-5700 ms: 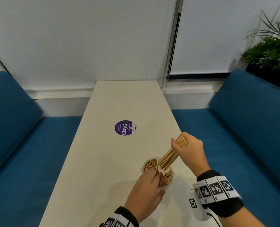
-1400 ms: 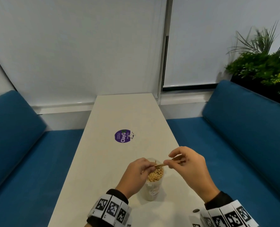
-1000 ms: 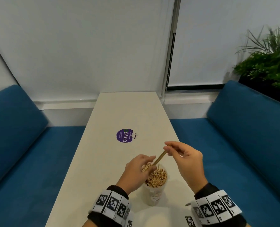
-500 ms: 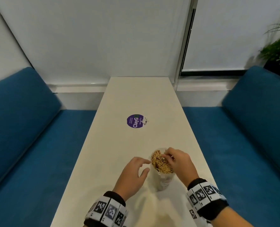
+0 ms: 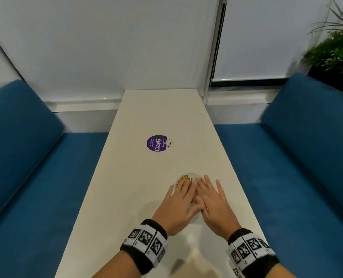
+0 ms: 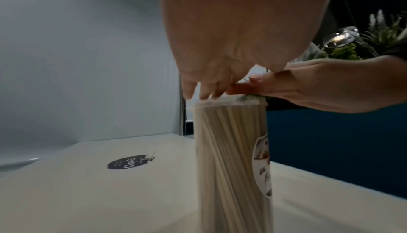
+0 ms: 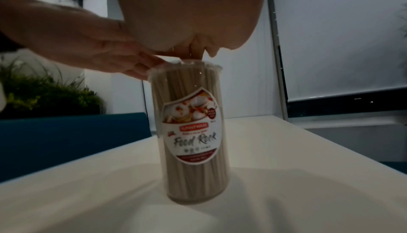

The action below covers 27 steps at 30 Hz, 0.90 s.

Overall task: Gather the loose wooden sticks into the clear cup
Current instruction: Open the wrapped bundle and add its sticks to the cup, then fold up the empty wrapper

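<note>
A tall clear cup with a food label stands upright on the white table, packed full of wooden sticks. Both hands lie flat over its mouth with straight fingers. My left hand covers the left side of the rim and its fingertips touch the stick ends. My right hand covers the right side, fingers down on the top. Neither hand holds anything. I see no loose sticks on the table.
A round purple sticker lies on the table beyond the cup. Blue benches flank the narrow table. A green plant stands at the back right. A blurred pale object sits at the near edge.
The right hand pushed its last stick into the cup and let go. The left hand moved from beside the cup onto its top. Both hands now lie flat over the mouth.
</note>
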Tool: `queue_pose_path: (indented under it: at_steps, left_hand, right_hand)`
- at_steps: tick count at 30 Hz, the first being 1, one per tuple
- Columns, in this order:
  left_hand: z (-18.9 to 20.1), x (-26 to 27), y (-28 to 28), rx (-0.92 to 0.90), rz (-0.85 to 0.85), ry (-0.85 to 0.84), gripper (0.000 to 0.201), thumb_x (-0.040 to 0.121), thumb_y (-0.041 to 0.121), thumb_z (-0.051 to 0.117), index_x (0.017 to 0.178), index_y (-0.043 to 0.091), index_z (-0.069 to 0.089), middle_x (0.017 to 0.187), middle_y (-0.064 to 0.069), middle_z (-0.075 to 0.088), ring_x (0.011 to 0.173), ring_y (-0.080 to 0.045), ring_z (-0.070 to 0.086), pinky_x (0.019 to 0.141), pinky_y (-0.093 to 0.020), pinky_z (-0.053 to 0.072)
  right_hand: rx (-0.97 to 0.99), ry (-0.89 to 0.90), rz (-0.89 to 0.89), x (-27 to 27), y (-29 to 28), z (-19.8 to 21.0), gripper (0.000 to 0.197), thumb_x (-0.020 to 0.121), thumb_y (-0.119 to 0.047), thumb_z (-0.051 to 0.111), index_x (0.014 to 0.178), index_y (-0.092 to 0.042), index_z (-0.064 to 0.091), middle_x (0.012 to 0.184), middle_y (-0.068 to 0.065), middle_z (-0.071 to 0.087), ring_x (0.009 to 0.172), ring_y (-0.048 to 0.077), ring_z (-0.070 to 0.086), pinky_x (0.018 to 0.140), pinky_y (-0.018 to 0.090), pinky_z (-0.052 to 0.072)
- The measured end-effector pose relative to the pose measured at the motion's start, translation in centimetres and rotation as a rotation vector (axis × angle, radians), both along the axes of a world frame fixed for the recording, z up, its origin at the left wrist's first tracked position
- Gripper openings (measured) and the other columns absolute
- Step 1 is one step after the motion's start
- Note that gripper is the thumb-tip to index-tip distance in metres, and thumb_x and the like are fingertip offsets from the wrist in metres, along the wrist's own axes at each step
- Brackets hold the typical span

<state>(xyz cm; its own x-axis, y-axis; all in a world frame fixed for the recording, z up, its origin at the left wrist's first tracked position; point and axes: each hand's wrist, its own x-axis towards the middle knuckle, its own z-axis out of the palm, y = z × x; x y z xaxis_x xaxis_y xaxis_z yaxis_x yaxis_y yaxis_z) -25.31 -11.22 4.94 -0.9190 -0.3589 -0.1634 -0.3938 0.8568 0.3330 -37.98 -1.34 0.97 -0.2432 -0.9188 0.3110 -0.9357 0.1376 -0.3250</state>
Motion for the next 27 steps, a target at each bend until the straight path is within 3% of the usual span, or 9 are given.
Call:
queue_pose_path:
  at_steps: [4, 7, 9, 13, 16, 18, 21, 23, 27]
  left_hand:
    - [0.1, 3.6, 0.0, 0.069, 0.169, 0.264, 0.052, 0.099, 0.040, 0.032, 0.147, 0.019, 0.023, 0.155, 0.005, 0.021, 0.143, -0.011, 0.017, 0.115, -0.023, 0.010]
    - [-1.3, 8.0, 1.0, 0.099, 0.367, 0.404, 0.027, 0.097, 0.025, 0.045, 0.122, 0.017, 0.052, 0.121, 0.005, 0.049, 0.111, -0.008, 0.048, 0.099, -0.017, 0.034]
    - [-3.0, 10.5, 2.2, 0.106, 0.395, 0.290, 0.022, 0.095, 0.027, 0.047, 0.113, 0.017, 0.056, 0.111, 0.005, 0.049, 0.105, -0.010, 0.051, 0.096, -0.025, 0.040]
    - [-6.2, 13.0, 4.9, 0.227, 0.356, -0.265, 0.053, 0.087, 0.051, 0.052, 0.129, 0.019, 0.045, 0.129, 0.000, 0.047, 0.120, -0.021, 0.046, 0.102, -0.034, 0.034]
    - [-7.5, 13.8, 5.9, 0.236, 0.367, -0.364, 0.057, 0.084, 0.050, 0.057, 0.129, 0.018, 0.044, 0.129, -0.003, 0.049, 0.119, -0.023, 0.047, 0.101, -0.036, 0.034]
    - [-7.7, 14.2, 6.1, 0.283, 0.404, -0.352, 0.049, 0.083, 0.044, 0.061, 0.122, 0.017, 0.050, 0.124, -0.003, 0.054, 0.113, -0.022, 0.052, 0.097, -0.033, 0.038]
    - [-7.0, 14.4, 6.0, 0.484, 0.464, -0.154, 0.027, 0.079, 0.032, 0.069, 0.100, 0.020, 0.055, 0.096, 0.001, 0.056, 0.085, -0.012, 0.055, 0.076, -0.022, 0.046]
    - [-5.7, 14.4, 6.2, 0.623, 0.495, 0.075, 0.022, 0.077, 0.023, 0.073, 0.087, 0.022, 0.054, 0.076, 0.006, 0.050, 0.065, -0.005, 0.048, 0.060, -0.015, 0.041]
    - [-1.7, 13.9, 6.9, 0.744, 0.495, 0.453, 0.021, 0.074, 0.015, 0.076, 0.081, 0.019, 0.057, 0.065, 0.007, 0.047, 0.054, -0.002, 0.043, 0.061, -0.017, 0.040]
  right_hand:
    - [-0.250, -0.144, -0.082, 2.5, 1.4, 0.5, 0.054, 0.100, -0.042, 0.017, 0.137, -0.012, 0.044, 0.142, -0.002, 0.044, 0.136, 0.008, 0.030, 0.116, 0.025, 0.013]
    - [-0.341, -0.209, -0.134, 5.6, 3.1, -0.5, 0.032, 0.096, -0.033, 0.037, 0.112, -0.017, 0.059, 0.109, -0.002, 0.063, 0.105, 0.006, 0.048, 0.097, 0.014, 0.028]
    - [-0.288, -0.225, -0.115, 7.7, 4.2, -1.7, 0.025, 0.092, -0.028, 0.041, 0.101, -0.019, 0.063, 0.095, -0.006, 0.063, 0.093, 0.003, 0.048, 0.085, 0.015, 0.031]
    - [-0.022, -0.382, -0.063, 11.1, 6.0, -3.6, 0.024, 0.092, -0.031, 0.043, 0.095, -0.021, 0.065, 0.085, -0.020, 0.057, 0.082, -0.002, 0.048, 0.079, 0.020, 0.035]
    - [0.112, -0.469, -0.044, 12.3, 7.0, -3.8, 0.017, 0.094, -0.022, 0.048, 0.097, -0.019, 0.065, 0.081, -0.021, 0.053, 0.082, 0.003, 0.053, 0.078, 0.021, 0.041]
    - [0.169, -0.526, -0.052, 12.7, 7.4, -3.3, 0.016, 0.094, -0.020, 0.048, 0.098, -0.019, 0.064, 0.085, -0.012, 0.059, 0.083, 0.006, 0.055, 0.073, 0.013, 0.039]
    - [0.213, -0.622, -0.080, 12.9, 7.9, -2.1, 0.011, 0.093, -0.025, 0.052, 0.097, -0.025, 0.062, 0.096, -0.006, 0.063, 0.085, 0.002, 0.055, 0.069, 0.005, 0.038]
    - [0.264, -0.694, -0.087, 12.8, 7.8, -1.0, 0.018, 0.092, -0.037, 0.054, 0.106, -0.027, 0.060, 0.103, -0.012, 0.059, 0.094, 0.000, 0.053, 0.071, 0.006, 0.038]
    - [0.294, -0.804, -0.005, 12.9, 7.3, 1.5, 0.030, 0.089, -0.045, 0.055, 0.109, -0.024, 0.062, 0.105, -0.014, 0.063, 0.098, 0.001, 0.057, 0.079, 0.011, 0.042]
